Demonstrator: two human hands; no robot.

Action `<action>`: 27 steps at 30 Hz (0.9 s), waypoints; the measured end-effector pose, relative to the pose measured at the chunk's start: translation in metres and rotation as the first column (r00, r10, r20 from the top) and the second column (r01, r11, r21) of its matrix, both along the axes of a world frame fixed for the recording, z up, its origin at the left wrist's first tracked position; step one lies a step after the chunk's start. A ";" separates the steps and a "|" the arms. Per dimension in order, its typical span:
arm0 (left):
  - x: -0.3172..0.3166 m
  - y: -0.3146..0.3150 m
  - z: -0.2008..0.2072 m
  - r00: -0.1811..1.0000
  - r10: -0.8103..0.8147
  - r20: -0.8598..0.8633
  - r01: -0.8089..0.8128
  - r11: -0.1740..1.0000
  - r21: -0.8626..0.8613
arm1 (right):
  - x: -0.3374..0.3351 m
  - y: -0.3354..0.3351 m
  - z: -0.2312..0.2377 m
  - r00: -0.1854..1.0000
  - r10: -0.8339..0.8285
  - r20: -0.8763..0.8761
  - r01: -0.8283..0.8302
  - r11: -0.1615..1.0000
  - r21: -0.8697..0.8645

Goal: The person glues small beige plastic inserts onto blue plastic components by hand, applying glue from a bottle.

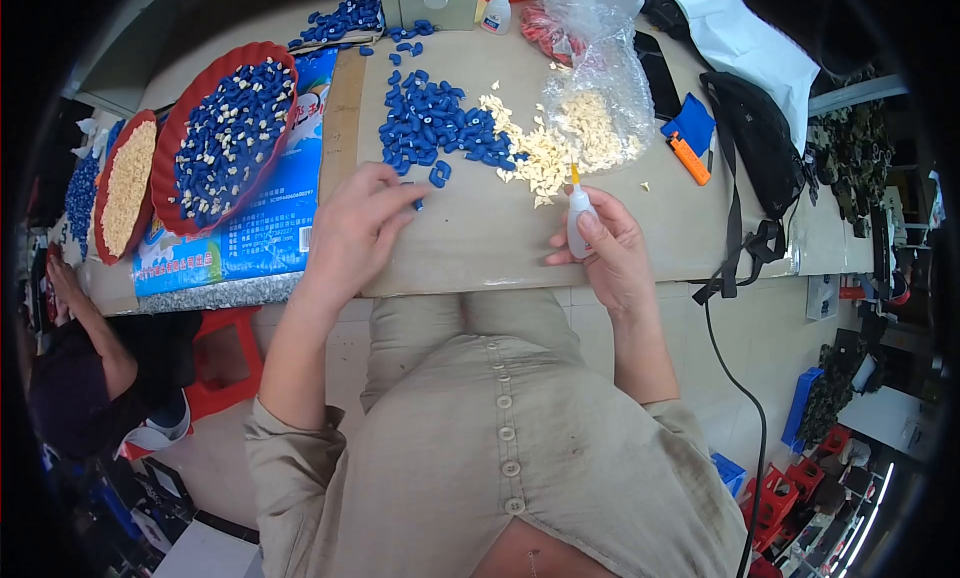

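Observation:
My right hand point(612, 250) grips a small white squeeze bottle point(579, 228) with a yellow nozzle pointing up, near the table's front edge. My left hand point(358, 223) is over the table to the left, fingers apart, and nothing shows in its grasp. Beside its fingertips lies a small blue piece point(419, 206), with a curved blue piece point(439, 174) a little farther off. Beyond them spreads a pile of small blue curved pieces point(430, 118). Touching its right side is a heap of small cream pieces point(540, 158), some lying by a clear plastic bag point(625, 108).
At left, a red scalloped tray point(292, 118) holds blue and cream pieces; a smaller red tray point(100, 213) holds cream bits. Another white bottle point(496, 16) stands at the back. An orange-handled cutter point(690, 162) and black bag point(755, 138) lie right. Another person's arm point(95, 323) shows far left.

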State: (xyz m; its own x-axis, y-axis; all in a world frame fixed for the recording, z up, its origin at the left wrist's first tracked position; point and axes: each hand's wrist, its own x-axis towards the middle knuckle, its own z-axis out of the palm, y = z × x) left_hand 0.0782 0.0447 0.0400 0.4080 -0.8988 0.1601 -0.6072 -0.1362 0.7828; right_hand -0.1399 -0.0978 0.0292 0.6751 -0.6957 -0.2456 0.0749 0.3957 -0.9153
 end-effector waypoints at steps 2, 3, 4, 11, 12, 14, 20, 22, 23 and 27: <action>0.006 -0.007 -0.002 0.906 -0.112 0.407 0.134 0.991 -0.026 | -0.002 -0.004 0.000 0.998 0.050 0.027 -0.051 0.998 0.030; 0.011 -0.011 -0.004 0.911 -0.170 0.377 0.185 0.983 -0.004 | -0.001 -0.006 -0.001 0.998 0.049 0.026 -0.049 0.998 0.030; 0.015 -0.015 -0.006 0.911 -0.228 0.344 0.237 0.971 0.016 | -0.001 -0.008 -0.004 0.994 0.065 0.092 -0.074 0.993 0.097; 0.010 -0.042 0.003 0.830 -0.384 0.404 0.359 0.923 0.138 | -0.004 -0.013 -0.004 0.976 -0.105 0.190 0.079 0.987 0.139; 0.003 -0.043 0.000 0.936 -0.319 0.146 0.319 0.947 0.024 | -0.006 -0.015 -0.008 0.975 -0.113 0.189 0.088 0.987 0.137; -0.013 -0.045 -0.002 0.956 -0.262 -0.136 0.254 0.964 -0.074 | -0.009 -0.020 -0.015 0.962 -0.195 0.192 0.178 0.979 0.103; -0.058 -0.047 -0.022 0.340 0.015 -0.940 0.036 0.999 0.029 | 0.000 -0.017 -0.022 0.910 -0.235 0.341 0.239 0.971 0.031; -0.066 -0.048 -0.025 0.413 0.027 -0.910 -0.009 1.000 0.025 | 0.005 -0.010 -0.021 0.918 -0.225 0.325 0.247 0.969 -0.027; -0.069 -0.048 -0.027 0.485 0.044 -0.873 -0.057 0.998 0.018 | 0.007 -0.007 -0.021 0.926 -0.212 0.311 0.249 0.965 -0.083; -0.077 -0.045 -0.034 0.647 0.019 -0.762 -0.073 0.997 -0.038 | 0.006 0.003 -0.025 0.939 -0.213 0.269 0.281 0.928 -0.246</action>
State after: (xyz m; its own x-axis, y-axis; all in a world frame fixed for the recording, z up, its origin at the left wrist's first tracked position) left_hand 0.0015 -0.0006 0.0055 0.4514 -0.8753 -0.1736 0.2115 -0.0841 0.9737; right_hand -0.1338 -0.0946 0.0039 0.4874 -0.8643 0.1239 0.3620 0.0708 -0.9295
